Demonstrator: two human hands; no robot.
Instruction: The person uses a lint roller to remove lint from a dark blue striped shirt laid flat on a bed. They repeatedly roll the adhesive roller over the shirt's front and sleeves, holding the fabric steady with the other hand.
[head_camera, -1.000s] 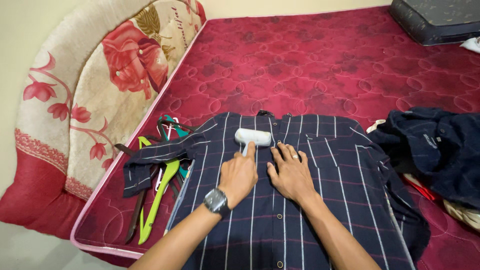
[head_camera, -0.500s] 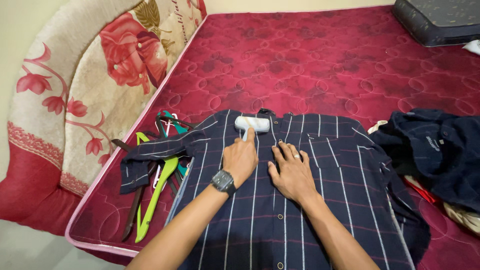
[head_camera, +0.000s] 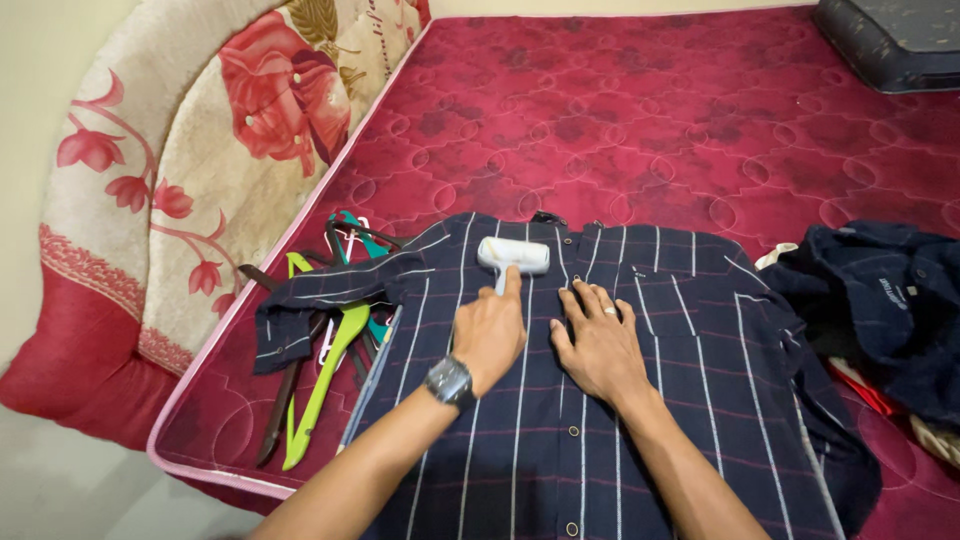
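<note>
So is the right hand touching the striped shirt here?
Touching. The head view shows the right hand pressed flat, fingers spread, on the striped shirt beside its button line, with no gap visible.

A small dark round watch face (head_camera: 449, 381) is seen on the left wrist, at about seven o'clock from the picture's centre; a small pale printed label (head_camera: 889, 291) is seen on the heaped dark garment (head_camera: 880, 300) at three o'clock; no packages or signs are seen.

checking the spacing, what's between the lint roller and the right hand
Only striped shirt fabric, its button placket, lies between the lint roller and the right hand in the head view.
</note>
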